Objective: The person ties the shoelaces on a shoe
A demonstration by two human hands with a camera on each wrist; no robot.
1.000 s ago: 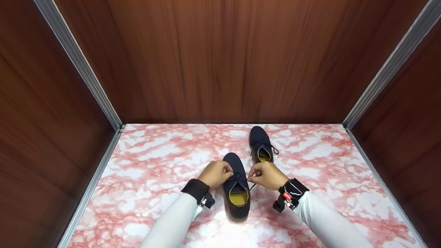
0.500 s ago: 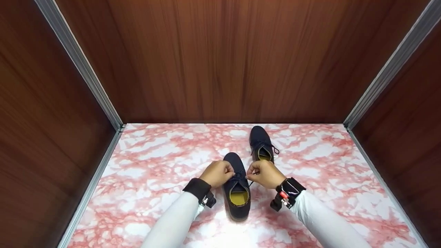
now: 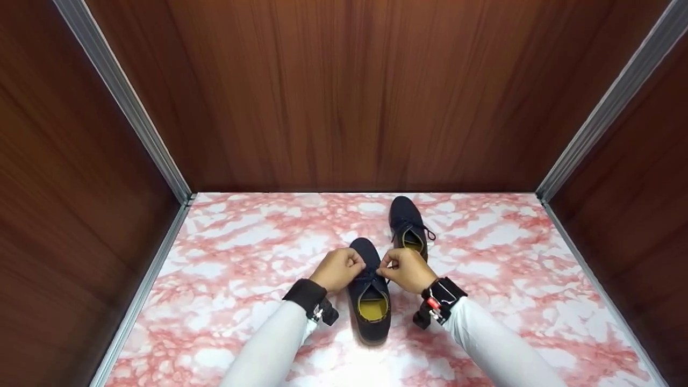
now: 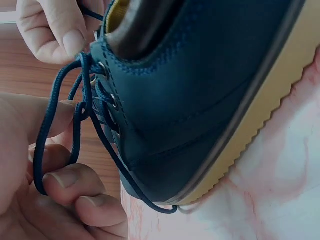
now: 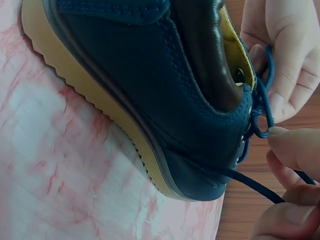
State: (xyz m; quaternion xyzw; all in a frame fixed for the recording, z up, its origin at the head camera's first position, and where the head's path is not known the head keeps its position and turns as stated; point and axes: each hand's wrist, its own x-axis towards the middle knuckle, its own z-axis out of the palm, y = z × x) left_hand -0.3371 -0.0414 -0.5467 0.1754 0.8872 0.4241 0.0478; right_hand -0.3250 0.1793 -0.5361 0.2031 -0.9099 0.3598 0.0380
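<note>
A dark navy shoe (image 3: pixel 371 328) with a yellow insole and tan ridged sole stands on the marbled surface, toe pointing away. My left hand (image 3: pixel 337 270) is at its lace area from the left; in the left wrist view, its curled fingers (image 4: pixel 75 182) hold a loop of the blue shoelace (image 4: pixel 46 130). From the other side my right hand (image 3: pixel 409 270) pinches the lace close to the eyelets, thumb and index together. In the right wrist view, a lace strand (image 5: pixel 255 186) runs from the shoe's side into the right fingers (image 5: pixel 295 150). The knot is partly hidden by fingertips.
A second navy shoe (image 3: pixel 404 215), its lace tied in a bow, lies farther back, partly behind my right hand. Brown wood-grain panels (image 3: pixel 344 97) with metal corner rails (image 3: pixel 134 107) enclose the back and sides of the pink-and-white surface (image 3: pixel 242 236).
My right hand has moved left, from beside the shoe to over its laces, close to my left hand. The left hand and both shoes stay nearly in place.
</note>
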